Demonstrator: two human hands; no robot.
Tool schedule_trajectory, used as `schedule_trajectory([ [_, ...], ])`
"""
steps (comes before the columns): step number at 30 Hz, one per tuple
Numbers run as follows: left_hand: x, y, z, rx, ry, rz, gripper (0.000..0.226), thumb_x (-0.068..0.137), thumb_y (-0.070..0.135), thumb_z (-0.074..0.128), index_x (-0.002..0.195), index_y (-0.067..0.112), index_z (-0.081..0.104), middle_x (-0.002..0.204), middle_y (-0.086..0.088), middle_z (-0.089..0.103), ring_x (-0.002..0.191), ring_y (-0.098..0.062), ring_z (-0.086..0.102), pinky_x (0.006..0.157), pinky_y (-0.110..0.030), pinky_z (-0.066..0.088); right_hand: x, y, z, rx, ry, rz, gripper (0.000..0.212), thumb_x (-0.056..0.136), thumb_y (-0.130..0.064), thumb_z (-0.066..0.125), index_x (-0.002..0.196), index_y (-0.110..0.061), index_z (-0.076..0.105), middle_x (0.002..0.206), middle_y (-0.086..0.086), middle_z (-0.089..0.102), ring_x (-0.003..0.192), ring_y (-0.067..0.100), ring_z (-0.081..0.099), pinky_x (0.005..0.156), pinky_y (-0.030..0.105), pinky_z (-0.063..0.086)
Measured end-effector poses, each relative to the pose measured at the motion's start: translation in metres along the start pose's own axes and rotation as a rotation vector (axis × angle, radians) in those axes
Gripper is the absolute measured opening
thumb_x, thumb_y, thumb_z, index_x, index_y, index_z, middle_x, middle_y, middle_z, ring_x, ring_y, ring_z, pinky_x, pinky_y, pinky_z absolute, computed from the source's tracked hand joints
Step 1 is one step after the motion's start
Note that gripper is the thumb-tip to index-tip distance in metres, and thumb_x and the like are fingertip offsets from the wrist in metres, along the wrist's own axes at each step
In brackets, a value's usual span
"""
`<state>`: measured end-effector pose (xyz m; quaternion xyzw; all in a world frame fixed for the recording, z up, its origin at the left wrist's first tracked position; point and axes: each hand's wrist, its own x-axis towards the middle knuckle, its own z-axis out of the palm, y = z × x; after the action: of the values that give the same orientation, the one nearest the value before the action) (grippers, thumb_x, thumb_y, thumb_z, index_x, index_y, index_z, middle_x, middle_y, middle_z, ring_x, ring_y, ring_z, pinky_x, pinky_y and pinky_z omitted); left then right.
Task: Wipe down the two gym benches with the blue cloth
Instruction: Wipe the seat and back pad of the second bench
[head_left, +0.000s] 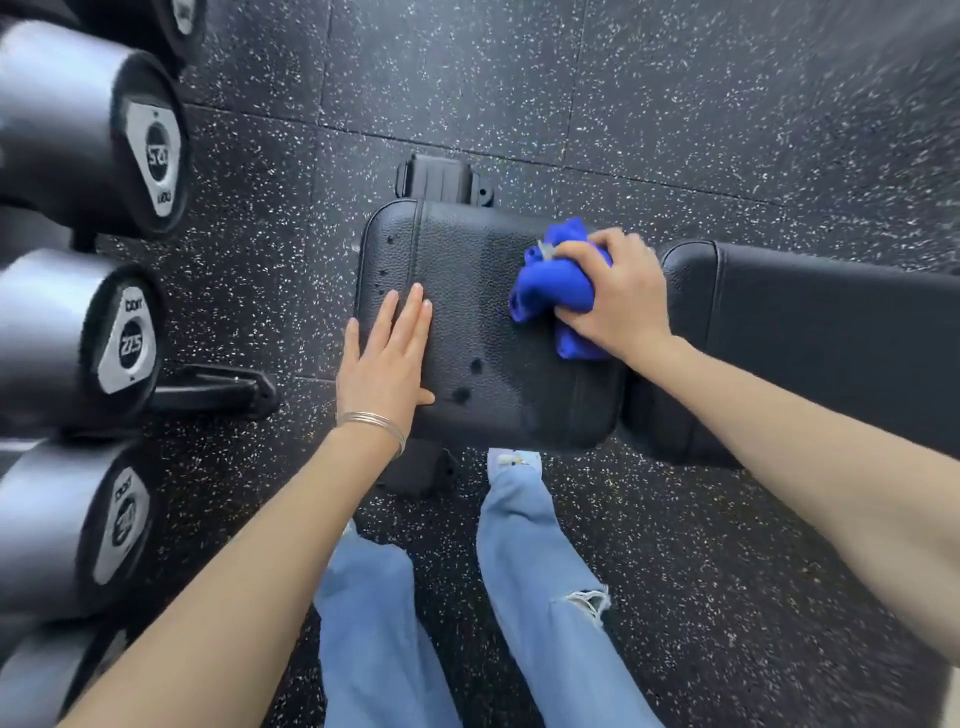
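A black padded gym bench lies across the middle of the head view, its seat pad (478, 306) on the left and its long back pad (831, 322) running off to the right. My right hand (618, 296) is shut on the bunched blue cloth (550, 280) and presses it on the right part of the seat pad, near the gap between the pads. Fingers together, my left hand (387, 353) lies flat on the seat pad's left front corner and holds nothing. Only one bench shows in this view.
A rack of black dumbbells (104, 135) stands close on the left, their ends pointing at the bench. The bench's foot (441, 179) sticks out behind the seat pad. Speckled black rubber floor (675, 104) surrounds everything. My legs in blue jeans (524, 545) stand right before the bench.
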<state>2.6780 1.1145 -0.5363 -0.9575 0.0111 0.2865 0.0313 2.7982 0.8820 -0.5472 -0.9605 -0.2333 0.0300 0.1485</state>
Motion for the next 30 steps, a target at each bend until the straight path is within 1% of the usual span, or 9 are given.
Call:
schedule_trajectory([
  [3, -0.006, -0.002, 0.004, -0.047, 0.019, 0.016, 0.095, 0.088, 0.050, 0.050, 0.148, 0.014, -0.014, 0.157, -0.001, -0.020, 0.146, -0.018, -0.011, 0.117, -0.046, 0.007, 0.048, -0.042, 0.012, -0.033, 0.044, 0.523, 0.051, 0.070, -0.041, 0.063, 0.119, -0.030, 0.054, 0.112, 0.006, 0.056, 0.097, 0.030, 0.053, 0.085, 0.038, 0.038],
  [6, -0.019, -0.020, 0.013, -0.020, 0.027, 0.104, 0.085, 0.092, 0.050, 0.043, 0.148, 0.016, -0.011, 0.158, 0.000, -0.016, 0.146, -0.016, -0.009, 0.117, -0.047, 0.005, 0.088, -0.077, 0.024, -0.005, 0.013, 0.611, 0.053, 0.075, -0.044, 0.060, 0.125, -0.032, 0.047, 0.117, 0.002, 0.055, 0.106, 0.028, 0.052, 0.091, 0.037, 0.036],
  [10, -0.026, -0.067, 0.020, 0.001, 0.041, 0.211, 0.072, 0.095, 0.041, 0.042, 0.150, 0.020, 0.000, 0.159, 0.002, -0.007, 0.147, -0.016, 0.000, 0.117, -0.048, 0.003, 0.120, -0.114, 0.040, 0.077, -0.104, 0.415, 0.062, 0.071, -0.044, 0.062, 0.128, -0.025, 0.044, 0.123, -0.001, 0.059, 0.112, 0.028, 0.052, 0.094, 0.037, 0.036],
  [14, -0.028, -0.104, 0.022, 0.011, 0.016, 0.222, 0.062, 0.098, 0.035, 0.039, 0.150, 0.019, 0.009, 0.160, -0.001, -0.001, 0.147, -0.017, 0.003, 0.118, -0.046, 0.004, 0.104, -0.136, 0.040, 0.180, -0.072, 0.223, 0.063, 0.066, -0.039, 0.065, 0.124, -0.019, 0.052, 0.116, 0.002, 0.062, 0.105, 0.031, 0.053, 0.089, 0.038, 0.037],
  [19, -0.018, -0.133, 0.016, 0.051, 0.010, 0.292, 0.061, 0.099, 0.034, 0.035, 0.150, 0.016, 0.007, 0.160, -0.001, -0.003, 0.147, -0.017, 0.002, 0.118, -0.045, 0.004, 0.018, -0.108, 0.028, 0.067, -0.145, -0.321, 0.051, 0.072, -0.033, 0.072, 0.116, -0.009, 0.063, 0.108, 0.011, 0.064, 0.087, 0.034, 0.054, 0.075, 0.043, 0.043],
  [21, -0.014, -0.141, 0.014, 0.063, 0.023, 0.303, 0.062, 0.099, 0.034, 0.033, 0.150, 0.015, 0.004, 0.159, 0.000, -0.004, 0.147, -0.016, 0.001, 0.119, -0.045, 0.004, 0.014, -0.099, 0.027, 0.084, -0.119, -0.186, 0.052, 0.070, -0.031, 0.076, 0.116, -0.009, 0.064, 0.107, 0.015, 0.062, 0.088, 0.036, 0.054, 0.077, 0.046, 0.045],
  [24, -0.007, -0.154, 0.011, 0.062, 0.037, 0.301, 0.063, 0.099, 0.034, 0.033, 0.150, 0.015, 0.001, 0.159, 0.000, -0.005, 0.147, -0.017, 0.000, 0.119, -0.044, 0.004, 0.049, -0.120, 0.037, 0.113, 0.019, 0.329, 0.061, 0.064, -0.031, 0.072, 0.122, -0.015, 0.058, 0.113, 0.012, 0.060, 0.098, 0.037, 0.053, 0.086, 0.046, 0.042],
  [26, -0.004, -0.163, 0.009, 0.031, 0.036, 0.285, 0.064, 0.099, 0.031, 0.035, 0.150, 0.014, 0.000, 0.160, -0.003, -0.004, 0.147, -0.019, 0.002, 0.119, -0.043, 0.006, 0.081, -0.149, 0.045, 0.105, 0.071, 0.545, 0.060, 0.067, -0.035, 0.068, 0.124, -0.021, 0.053, 0.119, 0.004, 0.059, 0.105, 0.032, 0.051, 0.089, 0.041, 0.039],
  [30, -0.003, -0.180, 0.008, -0.026, 0.047, 0.279, 0.066, 0.096, 0.021, 0.041, 0.150, 0.012, 0.005, 0.159, -0.008, 0.005, 0.146, -0.024, 0.010, 0.120, -0.040, 0.012, 0.102, -0.178, 0.056, 0.037, 0.041, 0.445, 0.056, 0.069, -0.035, 0.066, 0.122, -0.022, 0.056, 0.115, -0.002, 0.062, 0.104, 0.029, 0.049, 0.082, 0.036, 0.033],
])
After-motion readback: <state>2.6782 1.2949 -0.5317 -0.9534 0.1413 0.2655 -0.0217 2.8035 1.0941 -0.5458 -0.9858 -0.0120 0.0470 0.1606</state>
